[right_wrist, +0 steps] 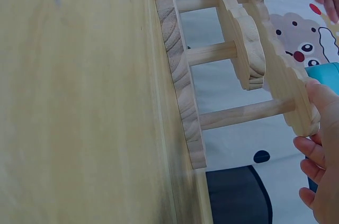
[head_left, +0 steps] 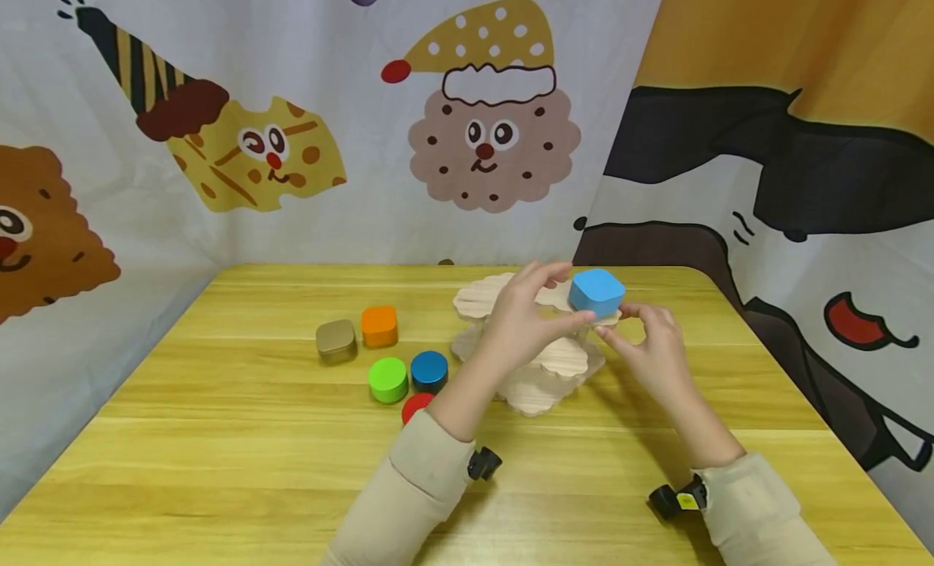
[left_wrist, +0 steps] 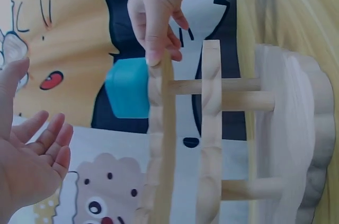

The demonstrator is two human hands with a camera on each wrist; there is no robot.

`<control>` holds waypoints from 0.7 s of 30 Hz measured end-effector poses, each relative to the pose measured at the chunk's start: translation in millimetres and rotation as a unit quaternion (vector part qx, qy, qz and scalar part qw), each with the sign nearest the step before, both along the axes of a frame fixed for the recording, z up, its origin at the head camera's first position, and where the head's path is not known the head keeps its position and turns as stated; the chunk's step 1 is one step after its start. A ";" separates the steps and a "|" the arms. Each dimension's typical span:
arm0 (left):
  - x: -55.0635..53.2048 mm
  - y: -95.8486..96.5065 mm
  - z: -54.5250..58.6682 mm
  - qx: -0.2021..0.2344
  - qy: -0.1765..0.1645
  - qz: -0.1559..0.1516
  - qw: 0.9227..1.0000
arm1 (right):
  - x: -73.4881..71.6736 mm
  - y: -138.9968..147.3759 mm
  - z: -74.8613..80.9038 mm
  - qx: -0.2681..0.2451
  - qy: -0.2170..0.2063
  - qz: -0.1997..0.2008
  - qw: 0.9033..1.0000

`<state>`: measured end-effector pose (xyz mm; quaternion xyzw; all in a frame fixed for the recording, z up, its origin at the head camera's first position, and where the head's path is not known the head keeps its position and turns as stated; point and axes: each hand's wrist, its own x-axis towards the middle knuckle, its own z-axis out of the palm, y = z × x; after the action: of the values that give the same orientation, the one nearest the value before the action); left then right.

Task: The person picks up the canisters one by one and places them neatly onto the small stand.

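A light-blue block (head_left: pixel 597 293) with rounded corners sits on the top board of a tiered wooden stand (head_left: pixel 558 359), close to that board's right end. The stand has scalloped boards joined by round wooden posts, as the right wrist view shows. My right hand (head_left: pixel 657 351) pinches the end of the top board between thumb and fingers, right beside the block. To the left of the block is my left hand (head_left: pixel 518 319), fingers spread and loosely bent. In the left wrist view a gap separates this hand from the block (left_wrist: pixel 128 88), and the palm holds nothing.
Left of the stand lie a tan block (head_left: pixel 336 341), an orange block (head_left: pixel 379 327), a green disc (head_left: pixel 388 379) and a dark-blue disc (head_left: pixel 429 372). My left forearm partly covers a red disc (head_left: pixel 417 408). A printed curtain (head_left: pixel 292 242) hangs behind the table.
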<state>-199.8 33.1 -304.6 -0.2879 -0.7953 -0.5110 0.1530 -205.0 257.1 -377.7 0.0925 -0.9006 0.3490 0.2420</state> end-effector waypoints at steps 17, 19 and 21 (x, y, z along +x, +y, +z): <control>29.0 -50.8 2.1 0.028 0.019 -0.046 0.998 | 0.3 -1.8 2.5 -0.002 0.007 0.001 1.000; 31.5 -57.5 1.0 0.032 0.019 -0.051 0.998 | 0.5 -1.7 2.3 -0.004 0.008 0.002 1.000; 33.5 -64.2 -0.5 0.034 0.017 -0.054 0.998 | 0.7 -1.7 1.9 -0.005 0.008 0.001 1.000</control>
<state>-166.3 -31.0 -305.1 -0.3337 -0.7582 -0.5399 0.1489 -204.3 255.4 -375.9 0.0952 -0.8969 0.3526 0.2492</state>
